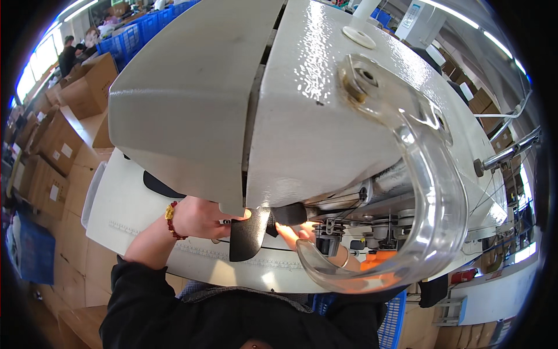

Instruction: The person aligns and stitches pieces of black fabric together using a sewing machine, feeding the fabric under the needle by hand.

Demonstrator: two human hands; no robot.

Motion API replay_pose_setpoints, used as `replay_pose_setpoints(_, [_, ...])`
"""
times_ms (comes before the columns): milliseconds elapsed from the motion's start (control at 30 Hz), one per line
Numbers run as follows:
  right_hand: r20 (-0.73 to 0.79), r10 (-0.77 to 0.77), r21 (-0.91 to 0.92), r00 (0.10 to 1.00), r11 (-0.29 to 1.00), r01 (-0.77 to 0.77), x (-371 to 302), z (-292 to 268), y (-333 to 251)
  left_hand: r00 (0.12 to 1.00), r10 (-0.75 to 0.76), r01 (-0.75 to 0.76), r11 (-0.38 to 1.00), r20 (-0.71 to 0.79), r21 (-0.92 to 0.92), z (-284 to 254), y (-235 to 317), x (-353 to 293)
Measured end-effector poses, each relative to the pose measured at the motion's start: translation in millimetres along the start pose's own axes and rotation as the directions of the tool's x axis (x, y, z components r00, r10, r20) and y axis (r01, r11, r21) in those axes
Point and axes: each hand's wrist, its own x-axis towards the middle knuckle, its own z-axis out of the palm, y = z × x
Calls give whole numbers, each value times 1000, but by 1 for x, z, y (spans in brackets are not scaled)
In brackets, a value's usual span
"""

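Observation:
A large pale grey sewing machine head hides much of the work beneath it. Under its front edge, a curved black piece of smooth, leather-like material hangs over the white table. My left hand, wearing a red beaded bracelet and a ring, grips this piece at its upper left; some fingers are hidden behind it. My right hand pinches the piece's right side, by a second black part that bends up toward the machine. The clear curved guard partly covers the right hand and wrist.
Another black piece lies left on the white table, which has a printed ruler strip. Thread guides and tension discs sit right of my hand, near something orange. Cardboard boxes and blue crates stand left; a person sits far off.

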Motion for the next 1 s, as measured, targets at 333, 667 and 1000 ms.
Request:
replay_pose_setpoints(333, [118, -466, -447, 877, 764, 466, 1, 2, 31, 989, 72, -80, 995, -132, -55, 24, -22, -13])
replay_pose_setpoints(667, [100, -274, -432, 956, 854, 290, -6, -31, -5, 942, 189, -162, 980, -279, 118, 24, -13, 6])
replay_pose_setpoints(1000, [216, -202, -2, 955, 978, 207, 13, -11, -4, 941, 319, -278, 920, -115, 277, -14, 35, 18])
